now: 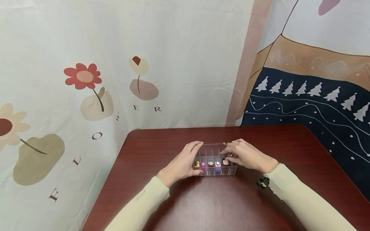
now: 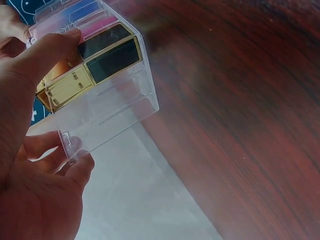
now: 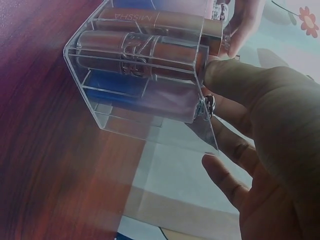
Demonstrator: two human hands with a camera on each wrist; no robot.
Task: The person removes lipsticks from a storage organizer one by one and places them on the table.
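Note:
A clear plastic lipstick organizer (image 1: 214,149) with divided compartments stands on the table, several lipstick tubes in its front row. My left hand (image 1: 185,160) grips its left end, thumb over the front and fingers behind. Gold-and-black tubes (image 2: 112,59) lie below that thumb in the left wrist view. Over the right end, my right hand (image 1: 245,155) pinches the top of a brownish lipstick tube (image 3: 177,59), its thumb (image 3: 235,75) on the tube's end. Beside this is a tube with a blue base and pink upper part (image 3: 170,100). The right fingertips are partly hidden.
The dark red wooden table (image 1: 225,205) extends around the organizer. A pale curtain with printed flowers (image 1: 185,64) hangs behind and to the left. A navy cloth with white trees (image 1: 306,106) hangs at the right. A dark wristband piece (image 1: 263,183) sits under the right sleeve.

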